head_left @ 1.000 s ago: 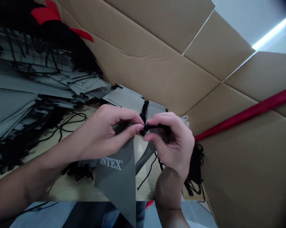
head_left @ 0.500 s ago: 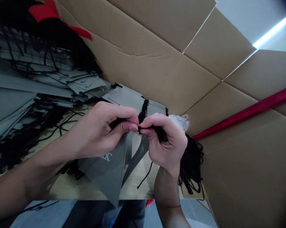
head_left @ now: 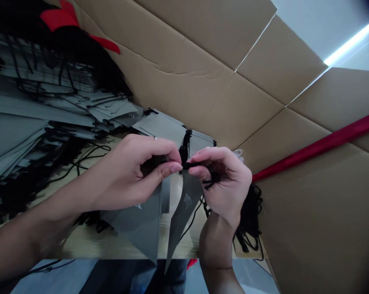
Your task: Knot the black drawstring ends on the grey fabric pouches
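My left hand (head_left: 138, 173) is closed in a pinch at the middle of the view, thumb against forefinger, on a black cord (head_left: 188, 165). Close beside it, my right hand (head_left: 225, 185) pinches the same cord, which shows a small thick part or knot between the fingertips. Loose black cord ends stick out by the right palm. A narrow grey flat piece (head_left: 184, 208) with pale lettering hangs under the fingertips. Another grey flat piece (head_left: 138, 228) hangs below my left hand, partly hidden by it. How each piece joins the cord is hidden.
Piles of grey flat pieces (head_left: 19, 134) with black cords fill the left side. More grey stacks (head_left: 162, 126) lie against the cardboard wall (head_left: 178, 49). A bundle of black cords (head_left: 248, 216) sits at the right of the wooden table (head_left: 110, 247). A red strip (head_left: 319, 145) crosses the cardboard.
My right hand has moved slightly right, away from the left, uncovering the cord between the fingertips. The lettered grey piece has swung right and turned more toward view.
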Demonstrator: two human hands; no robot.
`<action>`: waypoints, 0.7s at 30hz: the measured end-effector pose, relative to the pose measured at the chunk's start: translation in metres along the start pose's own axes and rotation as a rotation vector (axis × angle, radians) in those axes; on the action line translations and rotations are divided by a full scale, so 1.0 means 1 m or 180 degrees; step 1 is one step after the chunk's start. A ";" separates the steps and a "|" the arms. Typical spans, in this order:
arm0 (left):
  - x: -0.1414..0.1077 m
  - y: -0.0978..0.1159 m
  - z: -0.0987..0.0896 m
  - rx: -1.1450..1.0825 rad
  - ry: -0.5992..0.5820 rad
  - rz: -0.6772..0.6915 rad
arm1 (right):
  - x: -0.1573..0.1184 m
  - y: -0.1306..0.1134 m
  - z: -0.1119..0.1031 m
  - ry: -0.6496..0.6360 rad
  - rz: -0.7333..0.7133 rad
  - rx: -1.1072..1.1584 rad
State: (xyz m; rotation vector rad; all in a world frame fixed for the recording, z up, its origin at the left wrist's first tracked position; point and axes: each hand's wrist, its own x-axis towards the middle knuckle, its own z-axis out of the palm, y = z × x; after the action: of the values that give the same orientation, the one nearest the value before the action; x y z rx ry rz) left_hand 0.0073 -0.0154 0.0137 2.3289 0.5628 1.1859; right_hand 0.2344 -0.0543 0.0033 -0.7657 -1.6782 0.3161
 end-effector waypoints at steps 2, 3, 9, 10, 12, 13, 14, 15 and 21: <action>-0.001 -0.001 0.001 0.0064 0.0069 0.0086 | 0.001 0.001 0.000 -0.0003 -0.0050 -0.0063; -0.001 -0.001 0.001 0.0091 0.0111 0.0147 | 0.001 0.001 0.000 0.0012 -0.0083 -0.0092; 0.000 -0.004 0.003 0.0216 0.0096 0.0350 | 0.001 0.001 0.005 0.0152 -0.0122 -0.0136; 0.001 -0.003 0.003 0.0191 0.0082 0.0340 | 0.001 0.000 0.007 0.0200 -0.0127 -0.0084; 0.002 -0.002 0.001 0.0076 0.0044 0.0314 | 0.001 0.000 0.011 0.0274 -0.0106 -0.0004; 0.002 -0.002 0.000 0.0005 0.0032 0.0284 | 0.001 0.001 0.012 0.0287 -0.0069 0.0019; 0.003 -0.002 -0.001 -0.0073 0.0015 0.0246 | 0.001 0.002 0.014 0.0296 -0.0040 0.0050; 0.003 -0.003 -0.002 -0.0154 -0.0009 0.0199 | 0.001 0.004 0.014 0.0308 -0.0013 0.0094; 0.004 -0.004 -0.004 -0.0311 -0.0053 -0.0037 | 0.003 0.005 0.004 0.0015 0.0295 0.0308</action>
State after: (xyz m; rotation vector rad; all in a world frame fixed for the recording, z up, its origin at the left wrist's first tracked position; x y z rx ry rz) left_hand 0.0053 -0.0091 0.0159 2.2484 0.5007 1.1613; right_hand 0.2316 -0.0473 0.0017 -0.7726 -1.6139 0.4565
